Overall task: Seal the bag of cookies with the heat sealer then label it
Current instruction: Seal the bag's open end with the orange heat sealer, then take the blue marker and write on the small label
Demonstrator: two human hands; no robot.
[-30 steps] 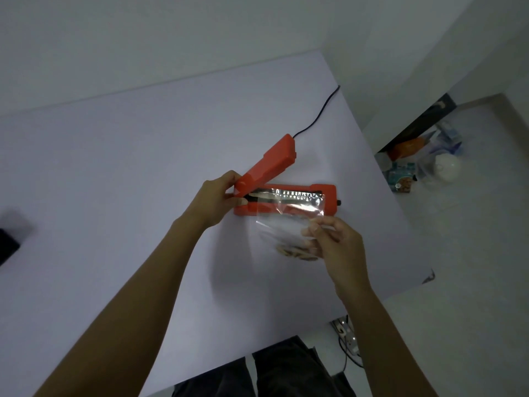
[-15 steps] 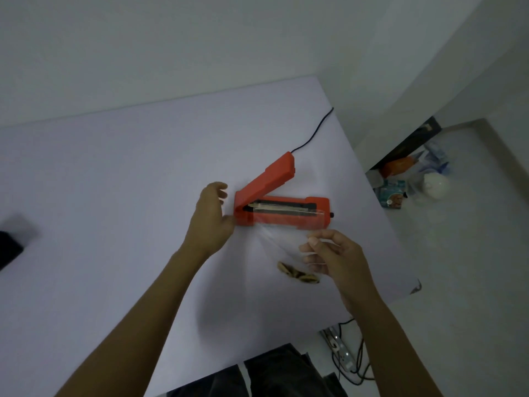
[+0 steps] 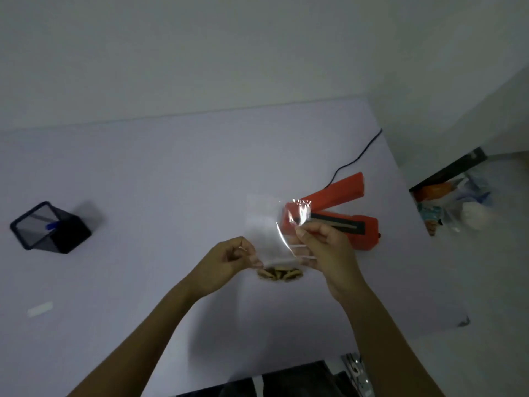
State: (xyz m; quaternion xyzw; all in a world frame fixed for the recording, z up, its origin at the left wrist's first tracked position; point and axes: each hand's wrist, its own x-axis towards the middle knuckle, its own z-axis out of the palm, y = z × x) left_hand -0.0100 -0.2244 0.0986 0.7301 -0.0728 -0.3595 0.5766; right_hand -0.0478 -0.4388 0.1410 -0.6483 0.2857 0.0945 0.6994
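Note:
A clear plastic bag (image 3: 267, 224) with several brown cookies (image 3: 280, 274) at its bottom hangs above the table, held between both hands. My left hand (image 3: 226, 263) pinches its lower left edge near the cookies. My right hand (image 3: 323, 247) pinches its right edge higher up, and the bag's top curls over there. Behind the bag lies the orange heat sealer (image 3: 343, 213) with its arm raised, touched by neither hand. A small white label (image 3: 40, 308) lies on the table at the near left.
A black mesh pen holder (image 3: 48, 227) with a blue pen stands at the left. The sealer's black cord (image 3: 357, 156) runs off the far right table edge. Clutter lies on the floor at right (image 3: 446, 204). The table (image 3: 143, 181) is pale purple.
My left hand has left the sealer and taken the bag's lower left edge. Both hands have lifted the bag off the sealer toward me. The view has swung left.

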